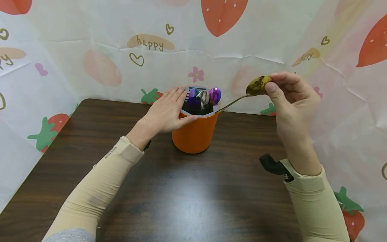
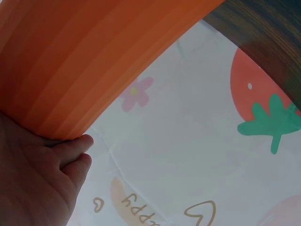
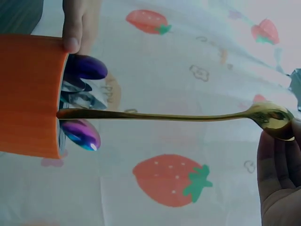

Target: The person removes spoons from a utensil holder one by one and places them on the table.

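Note:
An orange container (image 1: 195, 134) stands upright on the table with several shiny spoons in it, among them a purple spoon (image 1: 215, 96) and a silver spoon (image 1: 203, 97). My left hand (image 1: 166, 112) rests against its left rim, fingers straight and thumb along the front edge. To the right, my right hand (image 1: 294, 95) pinches a gold spoon (image 1: 259, 86) by its bowl between thumb and fingers. The spoon's handle slants down to the left, its end right at the container's rim. In the right wrist view the handle tip (image 3: 63, 114) overlaps that rim.
The dark wooden table (image 1: 169, 195) ends at a back edge just behind the container. A white cloth (image 1: 235, 43) with strawberries, hearts and flowers hangs behind and at both sides. A black strap (image 1: 272, 164) sticks out from my right sleeve.

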Demonstrator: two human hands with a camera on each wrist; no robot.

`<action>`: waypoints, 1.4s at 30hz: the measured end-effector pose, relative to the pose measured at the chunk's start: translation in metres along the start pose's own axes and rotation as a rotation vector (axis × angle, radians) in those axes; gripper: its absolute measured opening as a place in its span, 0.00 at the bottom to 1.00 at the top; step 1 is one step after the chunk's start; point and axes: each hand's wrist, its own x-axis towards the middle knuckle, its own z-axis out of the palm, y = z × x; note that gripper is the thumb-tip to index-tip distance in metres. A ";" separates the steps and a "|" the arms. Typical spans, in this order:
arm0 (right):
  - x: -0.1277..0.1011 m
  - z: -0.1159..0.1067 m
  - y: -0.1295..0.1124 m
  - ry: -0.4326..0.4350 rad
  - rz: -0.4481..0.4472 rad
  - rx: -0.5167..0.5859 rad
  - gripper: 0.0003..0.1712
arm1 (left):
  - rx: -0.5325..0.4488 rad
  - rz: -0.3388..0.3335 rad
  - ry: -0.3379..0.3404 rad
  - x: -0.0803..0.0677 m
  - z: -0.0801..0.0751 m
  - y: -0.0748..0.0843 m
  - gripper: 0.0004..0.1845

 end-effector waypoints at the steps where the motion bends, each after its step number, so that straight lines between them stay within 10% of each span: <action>1: 0.000 -0.002 0.000 0.005 0.002 0.017 0.16 | 0.000 0.001 0.001 0.000 0.000 0.000 0.57; 33: -0.068 -0.081 0.106 -0.057 0.725 -0.140 0.09 | -0.010 -0.002 0.012 -0.004 0.000 0.000 0.59; 42: -0.069 -0.087 0.138 -0.125 0.882 -0.191 0.24 | -0.010 -0.001 -0.009 -0.001 0.000 0.000 0.59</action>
